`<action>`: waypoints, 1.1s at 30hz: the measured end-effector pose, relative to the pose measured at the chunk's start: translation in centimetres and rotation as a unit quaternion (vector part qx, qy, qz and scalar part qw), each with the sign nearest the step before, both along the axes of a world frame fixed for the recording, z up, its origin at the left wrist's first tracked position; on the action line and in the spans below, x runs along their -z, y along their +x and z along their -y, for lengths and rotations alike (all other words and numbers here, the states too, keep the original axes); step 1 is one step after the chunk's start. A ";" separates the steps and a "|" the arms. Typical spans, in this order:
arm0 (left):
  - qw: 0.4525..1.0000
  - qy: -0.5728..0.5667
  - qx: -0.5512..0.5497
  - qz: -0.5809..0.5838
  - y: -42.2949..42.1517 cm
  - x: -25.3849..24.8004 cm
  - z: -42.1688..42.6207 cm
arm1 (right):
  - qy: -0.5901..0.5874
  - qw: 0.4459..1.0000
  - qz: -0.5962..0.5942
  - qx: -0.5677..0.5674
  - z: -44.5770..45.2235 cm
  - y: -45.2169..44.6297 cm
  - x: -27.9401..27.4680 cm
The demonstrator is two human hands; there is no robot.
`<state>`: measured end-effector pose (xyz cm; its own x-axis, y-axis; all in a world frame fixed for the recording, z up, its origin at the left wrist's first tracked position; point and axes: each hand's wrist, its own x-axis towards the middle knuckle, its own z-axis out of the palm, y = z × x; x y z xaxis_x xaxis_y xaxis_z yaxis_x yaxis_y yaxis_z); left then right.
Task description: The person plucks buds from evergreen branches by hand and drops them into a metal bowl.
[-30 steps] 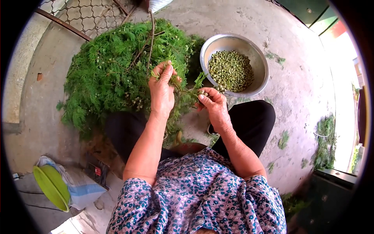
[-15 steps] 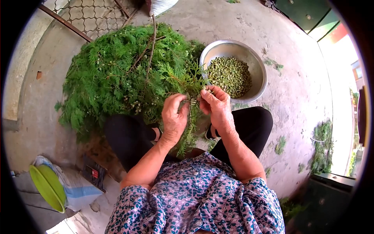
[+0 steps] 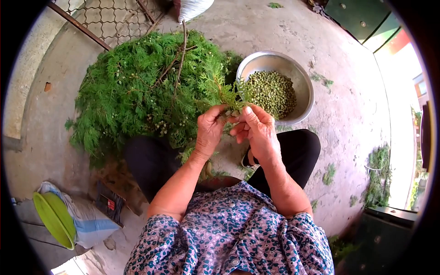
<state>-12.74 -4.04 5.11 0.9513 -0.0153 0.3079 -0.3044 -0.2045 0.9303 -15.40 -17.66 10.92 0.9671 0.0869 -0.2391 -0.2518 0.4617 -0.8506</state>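
Observation:
An evergreen sprig [image 3: 223,93] with flat, feathery leaves is held up in front of me. My left hand [image 3: 210,130] is closed on its lower end in a pinch. My right hand [image 3: 260,133] pinches the same sprig from the other side, thumb on top, its lower fingers curled; small pale-green cones seem to lie between the two hands, partly hidden by the fingertips. Just beyond my right hand stands a metal basin [image 3: 306,87] holding a heap of small round green cones [image 3: 270,94]. A large pile of cut evergreen branches [image 3: 123,87] spreads to the left.
A bare stick [image 3: 180,59] lies across the pile. Behind it are a wire mesh panel [image 3: 107,20] and a white sack [image 3: 195,8]. At lower left, a green plastic basin [image 3: 52,220] leans against a sack [image 3: 94,224]. Scattered greenery [image 3: 378,176] lies on the concrete floor at right.
My hands have come closer together, the left moving right and slightly up. The sprig's long end that hung down between my hands no longer shows there; the sprig now points away from me.

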 end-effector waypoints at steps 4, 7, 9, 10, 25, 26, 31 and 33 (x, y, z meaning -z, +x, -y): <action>0.987 -0.113 0.038 -0.109 -0.1 -2.1 -0.5 | -0.104 0.989 0.052 0.090 1.6 0.4 0.4; 0.980 -0.121 0.071 -0.139 -0.1 -2.6 -0.6 | -0.147 0.965 0.203 0.083 1.7 0.7 0.5; 0.976 -0.134 0.104 -0.136 0.1 -1.9 -0.6 | -0.166 0.924 0.341 0.047 1.2 1.0 -1.2; 0.970 -0.148 0.137 -0.133 0.2 -1.3 -0.6 | -0.165 0.924 0.341 0.048 1.3 1.4 -1.9; 0.943 -0.282 0.060 -0.168 -0.7 -1.2 -0.2 | -0.401 0.833 0.381 0.020 1.0 2.6 2.9; 0.942 -0.274 0.030 -0.191 -0.6 -1.1 0.0 | -0.442 0.787 0.428 0.036 1.0 2.8 2.8; 0.962 -0.238 0.035 -0.126 0.0 -1.9 0.1 | -0.375 0.836 0.396 0.051 0.8 3.5 1.6; 0.971 -0.219 0.053 -0.084 0.4 -2.9 0.4 | -0.369 0.835 0.403 0.068 1.1 3.8 0.4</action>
<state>-12.34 -4.39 7.99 0.9888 -0.0176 0.1480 -0.1392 0.2461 0.9592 -11.64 -18.72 10.52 0.8280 0.0801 0.5549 0.5525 -0.2846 -0.7834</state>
